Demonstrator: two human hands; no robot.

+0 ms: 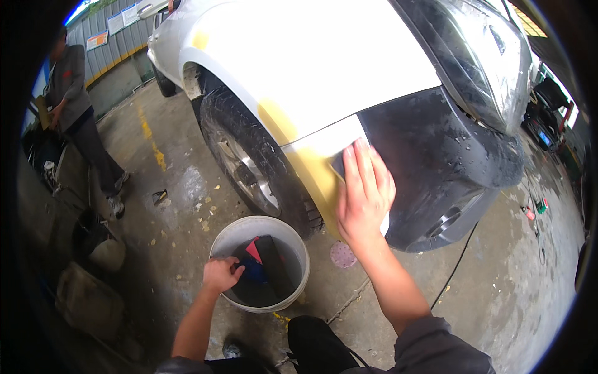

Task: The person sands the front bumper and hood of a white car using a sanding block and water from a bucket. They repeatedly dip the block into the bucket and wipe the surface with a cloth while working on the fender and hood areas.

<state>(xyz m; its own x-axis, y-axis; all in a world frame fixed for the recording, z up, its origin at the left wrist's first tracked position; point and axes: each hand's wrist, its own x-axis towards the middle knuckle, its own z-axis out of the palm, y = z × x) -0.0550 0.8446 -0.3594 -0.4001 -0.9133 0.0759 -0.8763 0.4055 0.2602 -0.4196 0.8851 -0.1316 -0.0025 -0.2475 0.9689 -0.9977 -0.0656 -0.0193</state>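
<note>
My right hand (364, 196) lies pressed against the front bumper corner of a white car (311, 56), fingers stretched together. Under its fingers pokes the edge of a dark grey piece (338, 166), which looks like sandpaper. The bumper there is white with a yellowish patch (314, 181), beside bare black plastic (417, 149). My left hand (222, 274) is at the left rim of a white bucket (305, 249), its fingers curled inward; what they hold, if anything, is hidden. Inside the bucket are a long black block (274, 265), a red piece (253, 249) and something blue (253, 272).
The front wheel (249, 156) stands just beyond the bucket. A round pink perforated disc (342, 254) lies on the concrete floor. A black cable (458, 271) runs beneath the bumper. Another person (81, 112) stands at far left, near a dark bucket (96, 240).
</note>
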